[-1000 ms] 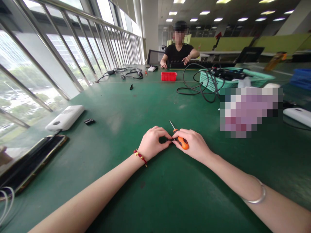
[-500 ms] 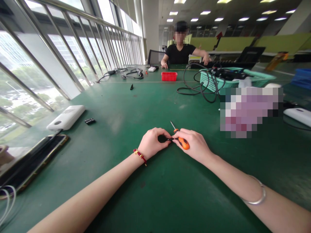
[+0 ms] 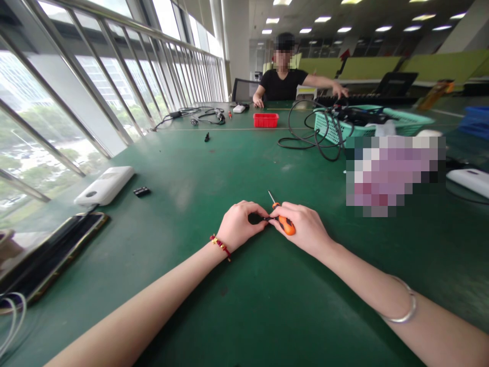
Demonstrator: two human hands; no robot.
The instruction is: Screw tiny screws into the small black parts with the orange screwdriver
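Over the middle of the green table (image 3: 244, 311), my two hands meet at the fingertips. My left hand (image 3: 240, 221) pinches a small black part (image 3: 266, 219), mostly hidden by the fingers, so its kind is unclear. In my right hand (image 3: 305, 224) lies a screwdriver (image 3: 286, 225) with an orange and black handle. Its thin metal shaft points away from me, up and to the left, touching nothing. The right thumb and forefinger also close at the small black part.
To the left are a white power bank (image 3: 107, 186), a small black block (image 3: 142, 191) and a phone (image 3: 57, 250). Further off stand a red tray (image 3: 266, 120) and a green basket (image 3: 332, 127) with black cables. Across the table sits a person (image 3: 282, 84) in black.
The screwdriver handle has shifted very slightly to the left in my right hand. Across the table, the person's arm has stretched further to the right.
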